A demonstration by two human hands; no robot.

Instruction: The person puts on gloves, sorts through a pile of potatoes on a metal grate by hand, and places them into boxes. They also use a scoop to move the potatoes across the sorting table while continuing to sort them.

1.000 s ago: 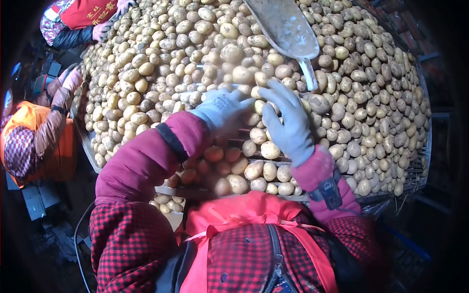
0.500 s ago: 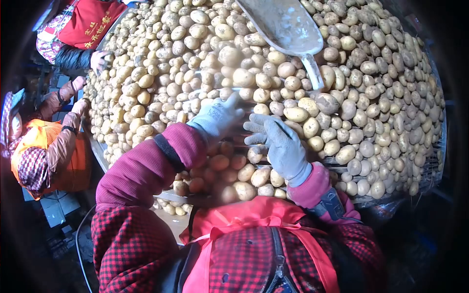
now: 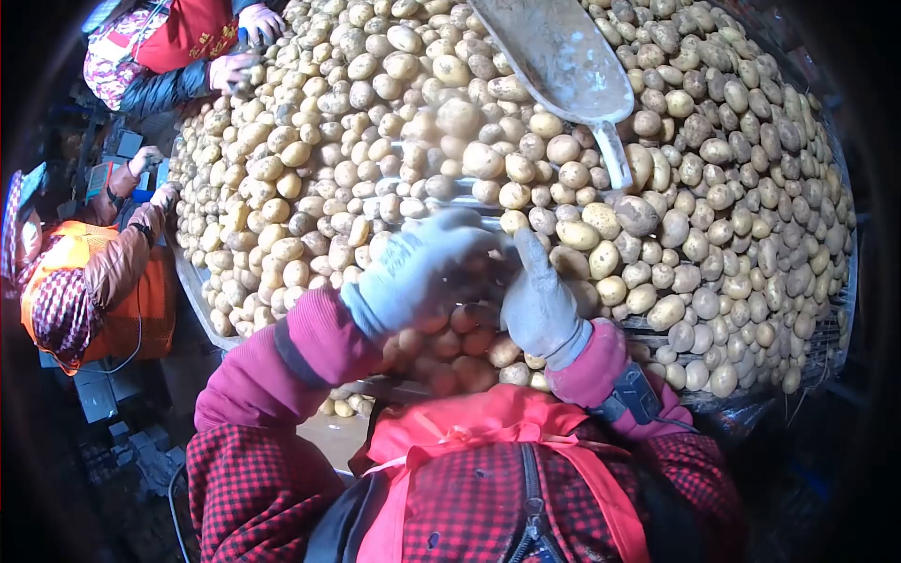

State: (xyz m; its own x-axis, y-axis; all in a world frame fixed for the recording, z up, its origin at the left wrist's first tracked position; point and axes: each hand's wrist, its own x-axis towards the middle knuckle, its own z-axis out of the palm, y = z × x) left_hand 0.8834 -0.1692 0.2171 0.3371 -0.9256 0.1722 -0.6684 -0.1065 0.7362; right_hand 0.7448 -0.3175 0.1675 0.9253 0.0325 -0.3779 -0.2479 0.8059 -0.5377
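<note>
My left hand [image 3: 422, 267], in a pale grey-blue glove, reaches over the potatoes [image 3: 465, 342] close to my body. Its fingers stretch to the right and are blurred by motion; no potato shows in them. My right hand [image 3: 542, 305], in a similar glove, is just to the right, fingertips near those of the left. One finger points up and away, the others are partly hidden, and I see nothing held. Between and beyond the hands, metal bars [image 3: 460, 200] show among the potatoes. A worn metal scoop [image 3: 572, 70] lies on the heap, handle towards me.
Potatoes cover the wide, metal-edged table [image 3: 202, 305]. At the upper left, a person in a red apron [image 3: 192, 38] has gloved hands on the heap. Another person in an orange vest [image 3: 141, 305] stands at the left edge. More potatoes [image 3: 345, 405] lie below the near edge.
My left hand has moved slightly towards me and its fingers now extend further right. My right hand has turned, with one finger pointing up. The red-aproned person's hands have shifted over the heap.
</note>
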